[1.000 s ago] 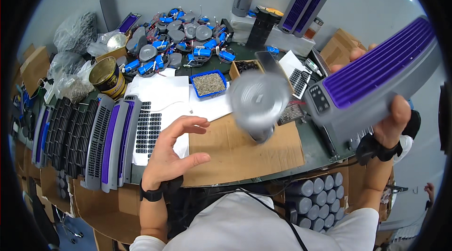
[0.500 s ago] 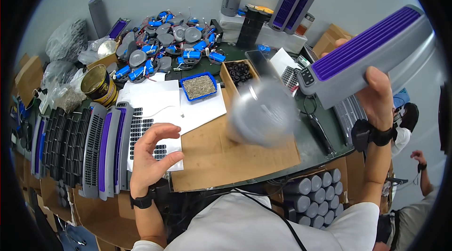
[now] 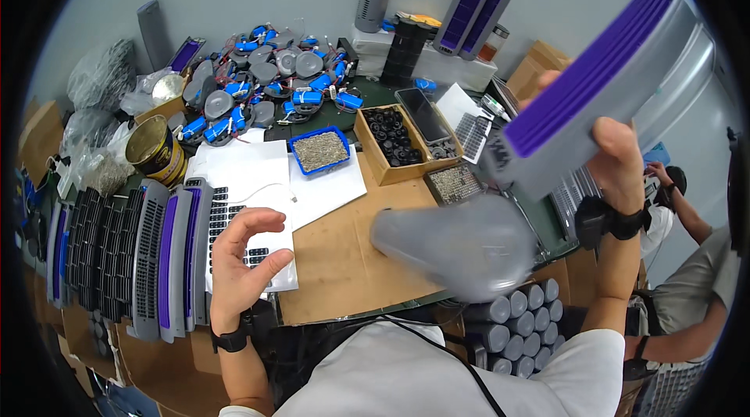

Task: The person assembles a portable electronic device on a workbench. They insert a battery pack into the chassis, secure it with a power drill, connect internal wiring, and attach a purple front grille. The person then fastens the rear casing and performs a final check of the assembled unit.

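My right hand (image 3: pixel 619 163) grips a grey tower fan housing (image 3: pixel 653 56) with a purple slatted front, raised and tilted at the upper right. Below its lower end, a rounded grey part (image 3: pixel 469 249), smeared by motion, is over the front of the cardboard sheet (image 3: pixel 320 288). Whether that part is joined to the housing I cannot tell. Over the table at the left, my left hand (image 3: pixel 244 257) is held with fingers curved and thumb apart, nothing in it. Nearest to it lies a white sheet with rows of black button panels (image 3: pixel 221 218).
Upright grey and purple housings (image 3: pixel 176 261) stand at the left. Grey bases with blue batteries (image 3: pixel 266 73) pile up behind. A blue tray of screws (image 3: pixel 320 150) and a wooden box of black parts (image 3: pixel 391 171) sit mid-table. Grey cylinders (image 3: pixel 516 327) fill a carton at the front right.
The blurred grey part has moved down and to the right, toward the table's front edge. The housing in my right hand has tipped steeper. My left hand has barely moved.
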The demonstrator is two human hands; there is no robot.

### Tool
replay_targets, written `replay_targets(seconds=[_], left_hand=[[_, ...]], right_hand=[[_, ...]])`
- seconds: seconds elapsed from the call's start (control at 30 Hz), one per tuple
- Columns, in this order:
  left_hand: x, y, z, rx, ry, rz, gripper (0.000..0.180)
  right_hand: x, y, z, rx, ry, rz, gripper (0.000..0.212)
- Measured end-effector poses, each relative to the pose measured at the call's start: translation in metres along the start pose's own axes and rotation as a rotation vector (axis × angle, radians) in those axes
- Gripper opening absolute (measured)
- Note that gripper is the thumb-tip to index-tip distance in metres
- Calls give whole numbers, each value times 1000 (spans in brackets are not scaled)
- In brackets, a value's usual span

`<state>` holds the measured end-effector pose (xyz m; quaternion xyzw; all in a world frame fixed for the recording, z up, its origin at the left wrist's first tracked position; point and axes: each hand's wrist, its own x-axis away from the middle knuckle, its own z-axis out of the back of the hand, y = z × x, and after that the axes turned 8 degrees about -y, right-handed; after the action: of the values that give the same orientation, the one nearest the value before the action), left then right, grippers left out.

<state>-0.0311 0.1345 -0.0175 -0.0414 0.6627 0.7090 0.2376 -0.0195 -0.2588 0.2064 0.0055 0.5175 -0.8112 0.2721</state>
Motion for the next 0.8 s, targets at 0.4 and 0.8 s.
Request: replay_targets(seconds=[0.4, 0.8], left_hand=[[-53, 68, -24, -410, -22, -465, 81], [-16, 22, 7, -482, -133, -213, 88]], right_hand=[[-39, -33, -72, 172, 15, 121, 57], [-127, 39, -169, -110, 86, 358, 42]])
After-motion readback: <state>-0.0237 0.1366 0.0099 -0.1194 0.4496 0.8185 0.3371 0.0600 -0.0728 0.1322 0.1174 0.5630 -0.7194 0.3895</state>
